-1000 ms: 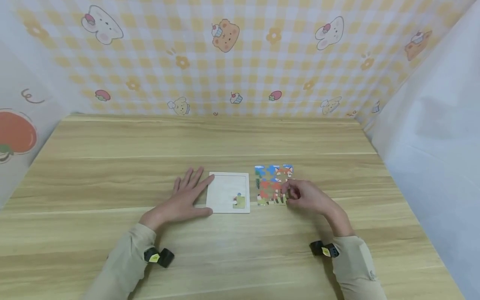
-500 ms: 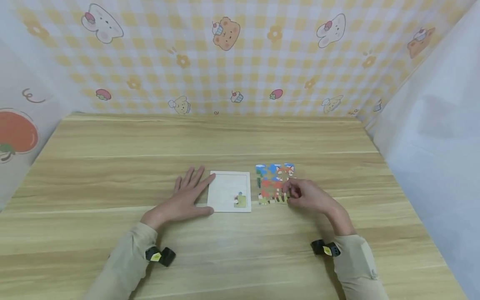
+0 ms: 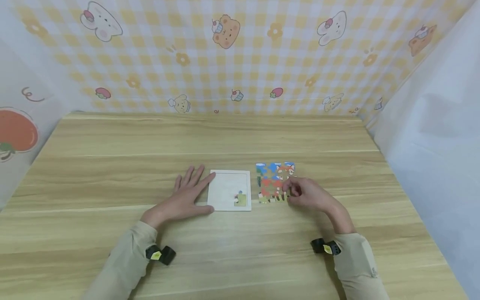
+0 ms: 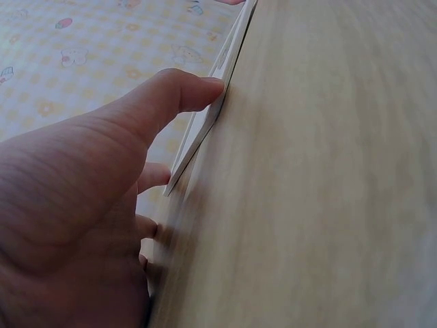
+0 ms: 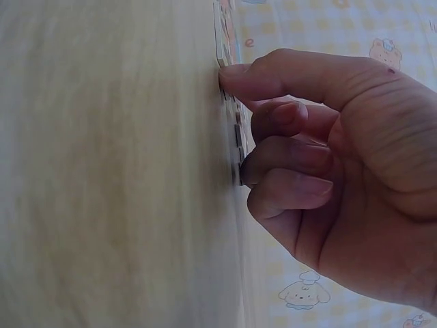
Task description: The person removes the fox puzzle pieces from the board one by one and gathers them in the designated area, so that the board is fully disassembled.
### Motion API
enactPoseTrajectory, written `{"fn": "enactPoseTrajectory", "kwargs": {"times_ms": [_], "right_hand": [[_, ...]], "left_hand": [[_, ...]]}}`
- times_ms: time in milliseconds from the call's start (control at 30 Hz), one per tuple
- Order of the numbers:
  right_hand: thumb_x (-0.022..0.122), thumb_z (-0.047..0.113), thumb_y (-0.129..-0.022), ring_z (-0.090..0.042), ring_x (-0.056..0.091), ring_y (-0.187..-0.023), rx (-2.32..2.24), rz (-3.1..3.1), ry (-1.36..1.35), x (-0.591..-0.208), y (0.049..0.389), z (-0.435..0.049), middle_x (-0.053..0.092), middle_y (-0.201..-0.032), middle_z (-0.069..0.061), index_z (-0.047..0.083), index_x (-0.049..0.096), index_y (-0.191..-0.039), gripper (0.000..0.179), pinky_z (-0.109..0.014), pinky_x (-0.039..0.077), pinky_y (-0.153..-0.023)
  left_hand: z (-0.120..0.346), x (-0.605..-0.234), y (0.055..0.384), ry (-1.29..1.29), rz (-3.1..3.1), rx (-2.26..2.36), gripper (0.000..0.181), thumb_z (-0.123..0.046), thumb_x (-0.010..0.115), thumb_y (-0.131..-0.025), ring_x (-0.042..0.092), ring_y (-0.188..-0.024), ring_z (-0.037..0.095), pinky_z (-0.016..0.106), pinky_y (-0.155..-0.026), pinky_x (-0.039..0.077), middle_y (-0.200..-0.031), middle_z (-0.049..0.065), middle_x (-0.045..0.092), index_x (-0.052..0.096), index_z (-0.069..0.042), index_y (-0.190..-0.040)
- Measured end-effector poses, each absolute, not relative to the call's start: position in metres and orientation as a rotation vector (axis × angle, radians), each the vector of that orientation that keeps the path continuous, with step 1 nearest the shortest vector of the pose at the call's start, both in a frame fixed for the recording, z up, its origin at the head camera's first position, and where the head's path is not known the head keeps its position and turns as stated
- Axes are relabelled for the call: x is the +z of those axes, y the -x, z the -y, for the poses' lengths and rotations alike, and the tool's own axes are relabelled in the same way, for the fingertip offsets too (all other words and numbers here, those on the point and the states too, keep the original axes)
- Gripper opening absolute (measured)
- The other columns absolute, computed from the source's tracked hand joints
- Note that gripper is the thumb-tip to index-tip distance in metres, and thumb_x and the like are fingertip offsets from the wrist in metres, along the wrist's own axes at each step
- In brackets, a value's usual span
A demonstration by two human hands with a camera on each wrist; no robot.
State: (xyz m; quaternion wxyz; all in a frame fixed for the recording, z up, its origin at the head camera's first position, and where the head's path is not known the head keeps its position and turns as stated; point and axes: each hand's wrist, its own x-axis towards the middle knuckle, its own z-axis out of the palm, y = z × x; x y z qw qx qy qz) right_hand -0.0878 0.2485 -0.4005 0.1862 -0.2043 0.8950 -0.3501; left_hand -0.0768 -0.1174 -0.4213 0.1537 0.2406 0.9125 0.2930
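Observation:
A square white puzzle tray [image 3: 225,189] lies flat on the table, a green puzzle piece [image 3: 241,201] in its lower right corner. My left hand [image 3: 180,204] rests beside it with fingers spread. Its thumb and index fingertip touch the tray's left edge, and the left wrist view shows the thumb [image 4: 198,92] against that edge. To the tray's right lie several loose puzzle pieces [image 3: 266,182] with a fox picture. My right hand [image 3: 309,195] pinches a puzzle piece at their lower right, mostly covered by thumb and index finger. Its other fingers [image 5: 293,184] are curled.
The wooden table [image 3: 232,258] stretches around the tray and pieces. A yellow checked cloth [image 3: 202,58] with cartoon animals hangs behind the table's back edge, and a white cloth [image 3: 431,125] hangs at the right.
Both hands keep their places at the tray and the pieces. The whole head view has shifted slightly; nothing else visibly differs.

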Motion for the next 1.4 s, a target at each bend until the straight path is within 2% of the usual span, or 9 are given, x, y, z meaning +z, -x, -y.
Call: {"fn": "enactPoseTrajectory", "kwargs": {"times_ms": [1200, 1400], "right_hand": [[0.065, -0.004, -0.079, -0.011, 0.039, -0.060, -0.941, -2.558, 0.579, -0.3954, 0.0861, -0.2476, 0.040, -0.064, 0.003, 0.003, 0.059, -0.094, 0.018, -0.025, 0.034, -0.058], [0.066, 0.000, -0.080, -0.011, 0.040, -0.059, -0.944, -2.570, 0.588, -0.3926, 0.0866, -0.2481, 0.042, -0.063, 0.003, 0.005, 0.060, -0.096, 0.018, -0.024, 0.035, -0.056]], "left_hand": [[0.1172, -0.4186, 0.0765, -0.698, -2.611, 0.865, 0.090, -0.041, 0.068, -0.079, -0.014, -0.137, 0.037, 0.060, -0.102, -0.012, -0.154, 0.017, -0.003, 0.020, -0.015, -0.149], [0.1173, -0.4175, 0.0761, -0.689, -2.609, 0.854, 0.090, -0.042, 0.068, -0.079, -0.014, -0.137, 0.036, 0.060, -0.102, -0.011, -0.154, 0.016, -0.004, 0.020, -0.015, -0.149]]}}
